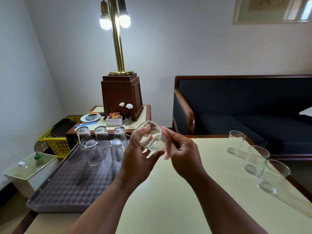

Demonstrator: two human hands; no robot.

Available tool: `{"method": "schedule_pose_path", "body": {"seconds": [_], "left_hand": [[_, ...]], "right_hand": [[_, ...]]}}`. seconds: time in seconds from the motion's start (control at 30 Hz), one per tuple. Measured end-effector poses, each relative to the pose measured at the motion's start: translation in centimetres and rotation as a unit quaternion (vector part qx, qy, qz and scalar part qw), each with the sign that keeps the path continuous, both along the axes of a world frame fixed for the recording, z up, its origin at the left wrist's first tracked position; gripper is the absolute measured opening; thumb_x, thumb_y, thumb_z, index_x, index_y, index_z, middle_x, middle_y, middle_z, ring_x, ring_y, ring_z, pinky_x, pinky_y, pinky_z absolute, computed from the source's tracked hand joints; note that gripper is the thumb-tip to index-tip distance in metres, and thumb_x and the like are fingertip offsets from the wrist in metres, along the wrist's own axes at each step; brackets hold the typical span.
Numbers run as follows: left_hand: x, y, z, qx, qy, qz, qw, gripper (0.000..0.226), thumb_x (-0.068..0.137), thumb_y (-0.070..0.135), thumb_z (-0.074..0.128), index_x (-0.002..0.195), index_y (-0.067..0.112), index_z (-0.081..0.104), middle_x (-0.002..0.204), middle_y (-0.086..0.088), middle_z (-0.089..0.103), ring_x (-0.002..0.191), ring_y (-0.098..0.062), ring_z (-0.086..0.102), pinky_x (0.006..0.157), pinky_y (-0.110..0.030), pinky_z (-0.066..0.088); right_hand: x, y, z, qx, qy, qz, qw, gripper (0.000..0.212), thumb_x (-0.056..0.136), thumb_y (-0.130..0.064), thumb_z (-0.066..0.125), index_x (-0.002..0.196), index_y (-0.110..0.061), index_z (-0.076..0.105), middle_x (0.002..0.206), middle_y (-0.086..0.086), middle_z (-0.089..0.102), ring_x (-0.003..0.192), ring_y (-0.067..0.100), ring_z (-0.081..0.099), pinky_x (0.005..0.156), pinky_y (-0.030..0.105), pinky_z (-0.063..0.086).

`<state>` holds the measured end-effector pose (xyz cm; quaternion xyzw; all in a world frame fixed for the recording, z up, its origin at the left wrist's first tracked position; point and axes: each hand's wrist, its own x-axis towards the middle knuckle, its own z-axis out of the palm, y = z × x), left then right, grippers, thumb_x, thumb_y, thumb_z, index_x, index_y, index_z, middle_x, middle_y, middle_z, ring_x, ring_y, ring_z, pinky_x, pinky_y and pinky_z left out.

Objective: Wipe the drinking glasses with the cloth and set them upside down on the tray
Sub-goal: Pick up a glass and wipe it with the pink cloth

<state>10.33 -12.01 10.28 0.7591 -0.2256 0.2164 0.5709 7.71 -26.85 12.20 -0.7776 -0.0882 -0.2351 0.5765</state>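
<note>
My left hand (136, 159) grips a clear drinking glass (150, 137) tilted on its side above the table, its mouth turned toward me. My right hand (182, 154) presses a pale pink cloth (166, 149) against the glass's right side, fingers curled round the cloth. On the dark checkered tray (70, 186) at left, several glasses stand upside down, among them one at the front left (92, 152) and one at the front right (117, 151). Three upright glasses wait on the table at right: far (235, 142), middle (256, 160), near (273, 177).
The cream table top (185, 200) spreads below my arms. Behind the tray a side table (145, 110) bears a brass lamp (118, 48) on a wooden base, a tissue box, a plate and a flower vase. A yellow basket (57, 144) stands at left, a dark sofa (253, 107) at right.
</note>
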Motion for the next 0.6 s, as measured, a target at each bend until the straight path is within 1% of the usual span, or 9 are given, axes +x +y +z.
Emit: {"method": "schedule_pose_path", "body": {"seconds": [0.1,0.2,0.23,0.3,0.37,0.43,0.47,0.53,0.6], "left_hand": [[0.3,-0.2,-0.7,0.018,0.005,-0.02,1.0,0.086,0.072,0.0,0.084,0.14,0.016,0.034,0.138,0.007,0.047,0.129,-0.009,0.052,0.092,-0.018,0.052],[0.3,-0.1,-1.0,0.038,0.003,-0.022,0.999,0.091,0.076,-0.008,0.077,0.142,0.025,0.024,0.138,0.007,0.046,0.129,-0.011,0.052,0.092,-0.024,0.055],[0.3,0.0,-1.0,0.03,-0.003,-0.018,0.999,0.089,0.078,-0.009,0.075,0.143,0.024,0.025,0.137,0.009,0.048,0.127,-0.01,0.054,0.091,-0.025,0.056],[0.2,0.1,-0.5,0.007,-0.009,-0.007,1.0,0.085,0.078,-0.004,0.078,0.143,0.023,0.03,0.132,0.013,0.053,0.123,-0.006,0.056,0.087,-0.02,0.055],[0.0,0.2,0.1,-0.001,-0.015,-0.002,1.0,0.086,0.075,0.012,0.085,0.144,0.02,0.034,0.129,0.016,0.054,0.118,-0.001,0.058,0.079,-0.014,0.055],[0.0,0.3,0.3,0.02,-0.02,0.01,1.0,0.089,0.071,0.027,0.087,0.144,0.02,0.038,0.125,0.015,0.056,0.113,-0.001,0.059,0.072,-0.015,0.056],[0.1,0.3,0.1,0.035,-0.02,0.014,0.999,0.087,0.069,0.031,0.088,0.141,0.02,0.041,0.122,0.011,0.057,0.11,-0.003,0.06,0.07,-0.016,0.057],[0.2,0.3,-0.2,0.046,-0.014,0.012,0.999,0.076,0.068,0.026,0.089,0.131,0.019,0.048,0.12,0.003,0.058,0.108,-0.01,0.06,0.073,-0.013,0.055],[0.3,0.2,-0.3,0.031,-0.006,0.002,0.999,0.069,0.069,0.013,0.088,0.127,0.017,0.05,0.121,0.0,0.058,0.113,-0.01,0.059,0.078,-0.009,0.051]], "right_hand": [[-0.1,0.1,0.2,-0.005,-0.009,-0.016,1.0,0.037,0.097,-0.011,0.059,0.131,-0.026,0.063,0.12,-0.018,0.067,0.102,-0.006,0.065,0.082,0.022,0.059],[-0.6,0.5,0.8,0.018,-0.028,0.012,0.999,0.036,0.098,-0.02,0.06,0.132,-0.029,0.061,0.121,-0.021,0.066,0.105,-0.004,0.064,0.078,0.016,0.056],[-0.7,0.5,0.9,0.02,-0.028,0.018,0.999,0.036,0.098,-0.023,0.059,0.133,-0.03,0.061,0.121,-0.021,0.066,0.105,-0.004,0.065,0.078,0.016,0.057],[-0.6,0.3,0.8,0.027,-0.015,0.021,0.999,0.035,0.098,-0.024,0.058,0.133,-0.028,0.062,0.115,-0.022,0.068,0.102,-0.006,0.065,0.073,0.016,0.057],[-0.3,-0.1,0.4,0.024,0.003,0.009,1.0,0.034,0.099,-0.019,0.058,0.132,-0.024,0.062,0.109,-0.027,0.065,0.095,-0.011,0.065,0.067,0.014,0.056],[-0.2,-0.3,0.3,0.019,0.012,0.001,1.0,0.034,0.099,-0.014,0.057,0.131,-0.022,0.062,0.112,-0.024,0.066,0.093,-0.013,0.064,0.069,0.013,0.055],[-0.2,-0.3,0.3,0.021,0.009,0.002,1.0,0.034,0.099,-0.013,0.057,0.131,-0.023,0.063,0.117,-0.019,0.067,0.096,-0.012,0.064,0.073,0.014,0.056],[-0.5,0.1,0.6,0.03,-0.006,0.018,0.999,0.035,0.098,-0.016,0.059,0.131,-0.027,0.063,0.123,-0.015,0.068,0.106,-0.005,0.064,0.081,0.018,0.057],[-0.8,0.4,0.8,0.031,-0.017,0.033,0.999,0.036,0.098,-0.021,0.059,0.133,-0.029,0.062,0.124,-0.017,0.067,0.11,-0.003,0.063,0.084,0.02,0.057]]}}
